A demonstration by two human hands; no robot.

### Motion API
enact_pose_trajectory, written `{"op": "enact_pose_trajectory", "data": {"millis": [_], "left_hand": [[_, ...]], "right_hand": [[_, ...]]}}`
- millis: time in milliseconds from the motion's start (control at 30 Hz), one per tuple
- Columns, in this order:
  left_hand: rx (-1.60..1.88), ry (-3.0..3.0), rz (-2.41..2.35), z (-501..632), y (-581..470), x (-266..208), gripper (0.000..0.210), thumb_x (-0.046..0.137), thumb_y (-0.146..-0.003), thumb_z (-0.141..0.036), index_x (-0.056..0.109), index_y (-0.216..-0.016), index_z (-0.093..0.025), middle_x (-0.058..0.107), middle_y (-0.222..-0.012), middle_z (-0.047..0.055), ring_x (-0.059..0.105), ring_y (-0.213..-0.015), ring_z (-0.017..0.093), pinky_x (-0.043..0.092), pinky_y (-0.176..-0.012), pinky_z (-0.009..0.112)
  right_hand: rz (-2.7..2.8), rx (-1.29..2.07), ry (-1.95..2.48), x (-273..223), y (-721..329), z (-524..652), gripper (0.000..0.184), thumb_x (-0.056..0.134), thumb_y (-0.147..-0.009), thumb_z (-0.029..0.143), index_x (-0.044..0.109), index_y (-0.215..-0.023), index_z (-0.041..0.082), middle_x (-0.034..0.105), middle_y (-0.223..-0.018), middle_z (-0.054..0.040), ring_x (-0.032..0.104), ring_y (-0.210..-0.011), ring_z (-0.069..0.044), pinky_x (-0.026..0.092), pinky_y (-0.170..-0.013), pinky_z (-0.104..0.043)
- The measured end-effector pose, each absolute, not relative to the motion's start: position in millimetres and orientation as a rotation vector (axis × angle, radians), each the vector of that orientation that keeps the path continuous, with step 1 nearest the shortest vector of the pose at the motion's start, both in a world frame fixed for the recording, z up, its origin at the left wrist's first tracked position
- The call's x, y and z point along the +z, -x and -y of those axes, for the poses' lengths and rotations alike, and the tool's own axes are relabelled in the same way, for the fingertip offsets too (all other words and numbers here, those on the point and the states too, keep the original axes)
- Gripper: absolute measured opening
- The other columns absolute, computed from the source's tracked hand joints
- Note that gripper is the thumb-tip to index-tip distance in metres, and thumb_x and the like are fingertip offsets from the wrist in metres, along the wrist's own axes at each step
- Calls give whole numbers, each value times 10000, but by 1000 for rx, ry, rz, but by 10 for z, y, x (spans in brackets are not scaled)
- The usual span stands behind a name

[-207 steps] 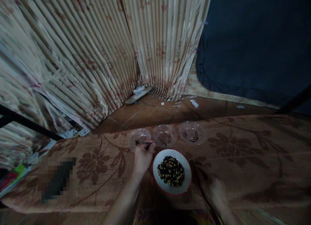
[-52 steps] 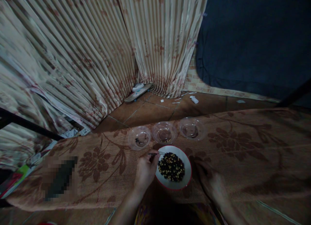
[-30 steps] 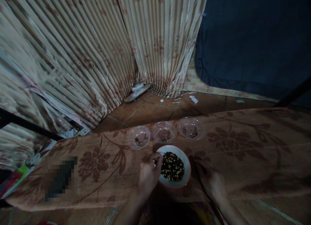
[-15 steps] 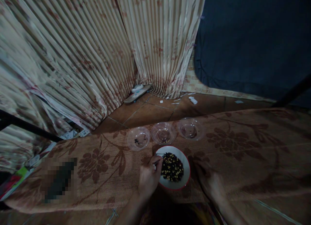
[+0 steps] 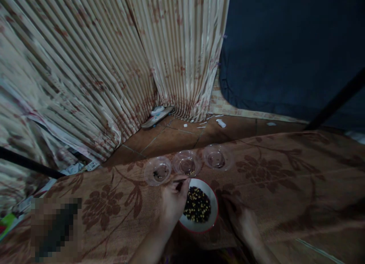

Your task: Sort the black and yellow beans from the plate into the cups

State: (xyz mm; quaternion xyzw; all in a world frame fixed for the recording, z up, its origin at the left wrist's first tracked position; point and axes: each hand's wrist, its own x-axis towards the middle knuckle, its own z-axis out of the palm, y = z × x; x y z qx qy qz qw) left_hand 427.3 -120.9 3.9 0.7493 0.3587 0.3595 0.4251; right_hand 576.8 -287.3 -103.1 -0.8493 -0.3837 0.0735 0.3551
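Observation:
A white bowl with a red rim (image 5: 215, 209) holds a mix of black and yellow grains or beans (image 5: 197, 205). At its upper left rim, my left hand (image 5: 174, 197) has thumb and fingers pinched together; what lies between them is too small and dim to name. My right hand (image 5: 242, 218) rests on the cloth just right of the bowl, blurred and in shadow, its fingers loosely apart with nothing visible in them. Beyond the bowl stand clear plastic bowls in a row: the left one (image 5: 158, 171) has some dark bits, the middle one (image 5: 186, 163) a few yellow ones, the right one (image 5: 218, 157) small dark specks.
A brown flowered cloth (image 5: 265, 169) covers the bench. Striped curtains (image 5: 176, 66) hang behind, beside a dark blue sheet (image 5: 285, 47). On the tiled floor lie a skateboard (image 5: 156, 117) and a white bottle (image 5: 221, 123). A blurred-out patch (image 5: 57, 230) sits at left.
The view has shifted, so the scene sits lower and further left. My left hand has moved up from over the bowl's left side to its upper rim, near the clear bowls. The right hand stays beside the bowl.

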Motion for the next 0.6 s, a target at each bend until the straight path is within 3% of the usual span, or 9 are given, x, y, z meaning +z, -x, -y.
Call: {"op": "enact_pose_trajectory", "data": {"millis": [367, 600], "left_hand": [[910, -2031, -739, 840, -5465, 80, 128, 589, -817, -233, 699, -791, -172, 737, -758, 31, 681, -705, 156, 512, -686, 237], [848, -1922, -749, 935, -5118, 149, 135, 619, -798, -278, 707, -796, -175, 719, -713, 20, 669, -664, 156, 504, -619, 223]], "right_hand": [[998, 241, 2111, -1028, -5764, 2840, 319, 396, -913, 342, 698, -995, 279, 735, -1024, -36, 717, -848, -189, 547, -705, -255], [1011, 211, 2105, -973, -5744, 2859, 303, 396, -917, 303, 686, -1000, 270, 728, -1031, -36, 708, -861, -178, 539, -709, -256]]}}
